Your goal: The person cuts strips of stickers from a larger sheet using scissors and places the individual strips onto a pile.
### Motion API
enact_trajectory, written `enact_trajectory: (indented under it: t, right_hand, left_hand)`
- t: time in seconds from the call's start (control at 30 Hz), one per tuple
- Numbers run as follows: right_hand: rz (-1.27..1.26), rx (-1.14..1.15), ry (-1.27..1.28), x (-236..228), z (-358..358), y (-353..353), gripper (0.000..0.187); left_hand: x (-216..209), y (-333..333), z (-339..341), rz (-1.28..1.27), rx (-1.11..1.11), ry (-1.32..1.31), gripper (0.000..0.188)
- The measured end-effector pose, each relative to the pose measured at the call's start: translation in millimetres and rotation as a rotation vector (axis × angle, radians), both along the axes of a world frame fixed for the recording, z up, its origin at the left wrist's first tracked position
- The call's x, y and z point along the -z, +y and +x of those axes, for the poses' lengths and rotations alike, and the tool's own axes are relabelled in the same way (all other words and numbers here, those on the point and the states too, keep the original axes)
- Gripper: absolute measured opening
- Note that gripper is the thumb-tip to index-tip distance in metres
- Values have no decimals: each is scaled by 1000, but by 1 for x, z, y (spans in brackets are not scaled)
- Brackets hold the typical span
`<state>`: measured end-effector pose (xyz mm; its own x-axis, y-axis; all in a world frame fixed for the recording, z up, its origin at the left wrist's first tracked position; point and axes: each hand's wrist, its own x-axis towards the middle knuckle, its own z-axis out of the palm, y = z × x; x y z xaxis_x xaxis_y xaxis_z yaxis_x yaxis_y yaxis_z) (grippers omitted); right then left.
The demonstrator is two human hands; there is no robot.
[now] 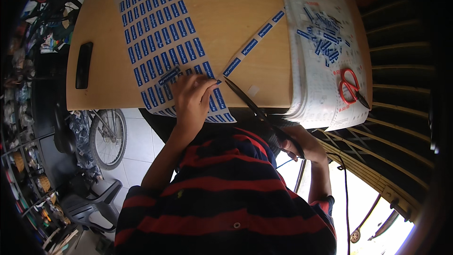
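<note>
My left hand (189, 95) rests over the lower part of a sheet of blue labels (163, 30), its thumb and forefinger pinched on a small blue label. A loose blue label (169, 76) lies tilted across the sheet by the knuckles. My right hand (304, 142) is closed around the handles of long dark scissors (252, 105). The tips of their blades lie beside the left fingertips, at the near end of a narrow strip of labels (252, 44) that runs slantwise toward the far right. The pinched label is mostly hidden by the fingers.
On the wooden table (99, 14), white printed sheeting (302, 85) at the right bears a heap of cut blue labels (324, 38) and red-handled scissors (349, 87). A black phone (84, 65) lies at the left edge. A bicycle wheel (107, 139) and dark chair (94, 200) stand below left.
</note>
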<state>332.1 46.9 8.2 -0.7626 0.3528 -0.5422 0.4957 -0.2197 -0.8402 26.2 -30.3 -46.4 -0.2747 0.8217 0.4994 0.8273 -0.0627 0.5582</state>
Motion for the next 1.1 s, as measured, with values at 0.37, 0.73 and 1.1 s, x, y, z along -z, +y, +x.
enact_trajectory:
  t: [0.37, 0.73, 1.1]
  right_hand:
    - [141, 5, -13, 5, -20, 6, 79]
    - [126, 54, 56, 21, -14, -6, 77]
    - [32, 206, 122, 23, 16, -24, 82]
  left_hand:
    - [7, -2, -3, 56, 53, 13, 22]
    - [-33, -22, -73, -213, -20, -48, 12]
    - [-40, 18, -47, -254, 171, 159, 21]
